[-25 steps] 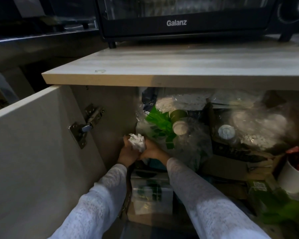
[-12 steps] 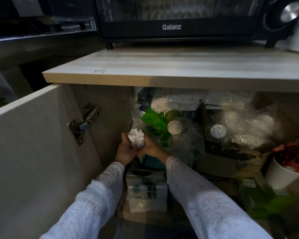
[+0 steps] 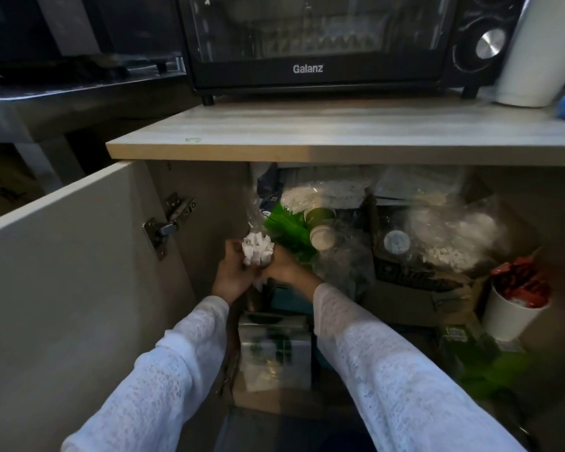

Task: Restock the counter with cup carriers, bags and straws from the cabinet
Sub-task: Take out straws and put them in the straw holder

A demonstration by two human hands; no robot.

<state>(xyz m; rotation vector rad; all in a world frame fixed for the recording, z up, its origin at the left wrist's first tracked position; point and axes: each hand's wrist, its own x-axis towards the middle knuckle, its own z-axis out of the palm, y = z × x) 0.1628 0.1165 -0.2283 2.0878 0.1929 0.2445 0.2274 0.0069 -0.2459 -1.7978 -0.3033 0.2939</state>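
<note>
Both sleeves reach into the open cabinet (image 3: 118,288). Left hand (image 3: 234,274) and right hand (image 3: 282,265) both clasp a bundle of wrapped straws (image 3: 257,247), low at the cabinet's left front. Lift straight up, squeeze evenly, and clear the counter (image 3: 340,138) edge under the oven (image 3: 323,40).

The person is wearing long white knit sleeves (image 3: 163,380) with a fine openwork texture, leaving both hands bare.

We count 2 hands: left hand (image 3: 234,275), right hand (image 3: 282,267) | 1 bundle of straws (image 3: 258,247) | 1 toaster oven (image 3: 323,44) at 12 o'clock | 2 green paper cups (image 3: 320,223) | 1 white tub (image 3: 509,318) at 3 o'clock | 1 open cabinet door (image 3: 62,272) at 9 o'clock
</note>
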